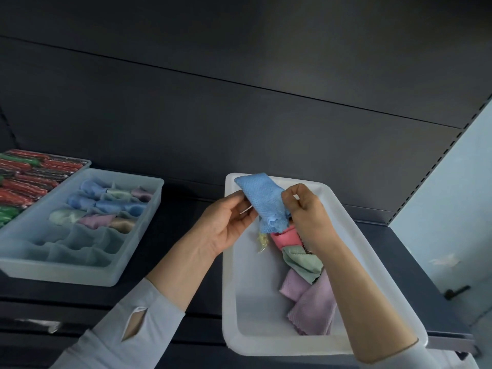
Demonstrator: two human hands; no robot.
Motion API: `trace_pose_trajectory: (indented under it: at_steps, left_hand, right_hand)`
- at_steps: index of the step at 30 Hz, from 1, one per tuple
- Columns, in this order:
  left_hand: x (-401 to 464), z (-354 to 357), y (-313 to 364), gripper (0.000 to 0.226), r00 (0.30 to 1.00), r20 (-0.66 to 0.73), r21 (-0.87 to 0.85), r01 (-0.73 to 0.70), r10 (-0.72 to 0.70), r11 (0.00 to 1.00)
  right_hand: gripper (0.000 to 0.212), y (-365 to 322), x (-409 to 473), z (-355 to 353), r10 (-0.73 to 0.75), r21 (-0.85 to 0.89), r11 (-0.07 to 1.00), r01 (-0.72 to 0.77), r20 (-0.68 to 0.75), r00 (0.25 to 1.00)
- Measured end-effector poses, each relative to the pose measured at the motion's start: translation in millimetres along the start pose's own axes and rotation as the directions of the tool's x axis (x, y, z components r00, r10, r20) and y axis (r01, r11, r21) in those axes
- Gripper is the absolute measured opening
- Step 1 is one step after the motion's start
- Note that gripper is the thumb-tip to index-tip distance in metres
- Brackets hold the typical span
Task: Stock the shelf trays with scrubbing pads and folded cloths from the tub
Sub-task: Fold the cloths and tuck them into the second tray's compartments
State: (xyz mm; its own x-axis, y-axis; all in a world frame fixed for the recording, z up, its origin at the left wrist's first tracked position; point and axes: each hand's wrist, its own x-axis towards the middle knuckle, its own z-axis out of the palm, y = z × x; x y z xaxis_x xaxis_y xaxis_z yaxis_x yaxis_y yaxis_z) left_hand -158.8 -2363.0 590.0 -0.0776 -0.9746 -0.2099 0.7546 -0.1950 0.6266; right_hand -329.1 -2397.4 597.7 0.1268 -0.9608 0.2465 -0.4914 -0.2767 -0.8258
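Shelf (pixel 170 294): dark, with a dark back panel behind it; it carries every container here.
Tub (pixel 234 288): white, the landmark; it sits on the shelf under both hands, its long axis running from the person toward the back panel.
Divided tray (pixel 80 267): translucent, on the shelf well left of the tub; its far cells hold folded cloths in blue, green, lilac and tan, its nearer cells look unfilled.
Pad tray (pixel 85 163): further left of the tub, behind the divided tray, packed with red, green and dark wrapped scrubbing pads.
Loose cloths in the tub: a lilac cloth (pixel 311 302) toward the near right, a green cloth (pixel 302 261) just beyond it, a pink cloth (pixel 285 237) beyond that, touching the blue one.
Blue cloth (pixel 263 201): held above the tub's far end, folded to a narrow strip, long axis from far left down to near right, its lower ruffled end just over the pink cloth.
Left hand (pixel 226 225): grip closed lightly on the blue cloth's left edge, thumb on top.
Right hand (pixel 306 209): grip pinching the blue cloth's right edge, fingers curled.
Step in hand: likely finishing the fold before stocking.
Deciding relation: the open cells lie left of the tub, so the left hand is the nearer one to carry the strip across; its long axis would need turning to match a cell.
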Motion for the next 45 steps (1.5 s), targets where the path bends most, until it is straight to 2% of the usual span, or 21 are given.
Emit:
trace_pose_trajectory:
  at_steps: [3, 7, 12, 15, 18, 21, 22, 24, 26, 27, 29, 31, 33, 38, 40, 42, 43, 45]
  left_hand:
    - [-3, 2, -2, 0.015, 0.998, 0.055, 0.137, -0.046, 0.038, 0.989]
    - [-3, 2, 0, 0.013, 0.996, -0.004, 0.306, -0.084, 0.090, 0.948]
    - [-4, 4, 6, 0.017, 0.997, -0.064, 0.230, -0.035, 0.051, 0.973]
    - [-5, 5, 7, 0.025, 0.995, -0.100, 0.267, 0.022, 0.005, 0.963]
    - [-5, 6, 7, 0.037, 0.997, -0.075, 0.233, 0.042, -0.025, 0.972]
    - [-6, 5, 4, 0.020, 1.000, -0.008, 0.348, -0.015, 0.019, 0.937]
    - [-5, 3, 4, 0.019, 0.999, -0.003, 0.353, -0.031, 0.034, 0.935]
    - [-3, 1, 7, 0.020, 0.999, -0.008, 0.300, -0.044, 0.049, 0.953]
    - [-2, 1, 12, 0.017, 0.999, 0.010, 0.231, -0.032, 0.031, 0.972]
    - [-1, 1, 14, 0.014, 1.000, 0.022, 0.196, -0.016, 0.012, 0.980]
    - [-1, 2, 17, 0.013, 0.999, 0.034, 0.166, 0.019, -0.025, 0.986]
    - [-1, 2, 17, 0.015, 0.999, 0.042, 0.237, 0.013, -0.024, 0.971]
    - [-1, 1, 16, 0.023, 0.999, 0.050, 0.330, -0.034, 0.018, 0.943]
    - [-6, 3, 11, 0.029, 0.992, 0.096, 0.384, -0.116, 0.086, 0.916]
    - [-9, 2, 10, 0.026, 0.986, 0.144, 0.354, -0.134, 0.088, 0.926]
    - [-14, 1, 9, 0.029, 0.969, 0.240, 0.306, -0.138, 0.064, 0.942]
    - [-17, 0, 8, 0.036, 0.955, 0.290, 0.337, -0.164, 0.063, 0.927]
    - [-20, -3, 5, 0.047, 0.941, 0.318, 0.514, -0.272, 0.113, 0.814]
  right_hand:
    - [0.014, -3, -2, 2, -0.008, -0.052, 0.999, 0.010, 0.032, 0.999]
    - [0.015, -4, -2, 2, -0.045, -0.084, 0.995, 0.046, 0.023, 0.999]
    - [0.015, -6, 0, -3, 0.001, 0.023, 1.000, 0.000, -0.042, 0.999]
    - [0.014, -9, -3, -1, -0.040, -0.048, 0.998, 0.038, -0.031, 0.999]
    - [0.014, -11, -6, 2, -0.085, -0.140, 0.987, 0.085, 0.006, 0.996]
    - [0.006, -9, -6, 3, -0.086, -0.152, 0.984, 0.089, 0.029, 0.996]
    - [0.011, -8, -7, 0, -0.123, -0.116, 0.985, 0.126, 0.035, 0.992]
    - [0.049, -6, -10, -8, -0.284, -0.073, 0.954, 0.292, 0.103, 0.953]
    - [0.077, -6, -14, -11, -0.401, -0.147, 0.884, 0.444, 0.248, 0.882]
    - [0.083, -7, -15, -10, -0.420, -0.190, 0.853, 0.487, 0.307, 0.854]
    - [0.069, -8, -15, -4, -0.498, -0.199, 0.807, 0.556, 0.275, 0.822]
    - [0.038, -10, -13, 0, -0.574, -0.137, 0.796, 0.589, 0.134, 0.808]
    - [0.019, -14, -11, 1, -0.537, -0.054, 0.840, 0.540, 0.051, 0.842]
    - [0.003, -14, -7, 4, -0.210, 0.176, 0.964, 0.199, 0.043, 0.977]
    - [0.009, -19, -8, 4, -0.069, 0.269, 0.962, 0.047, 0.073, 0.995]
    - [0.010, -25, -10, 5, 0.016, 0.302, 0.953, -0.039, 0.080, 0.997]
    - [0.014, -26, -10, 6, 0.034, 0.300, 0.952, -0.051, 0.063, 0.997]
    - [0.021, -29, -12, 9, 0.050, 0.311, 0.948, -0.061, 0.043, 0.998]
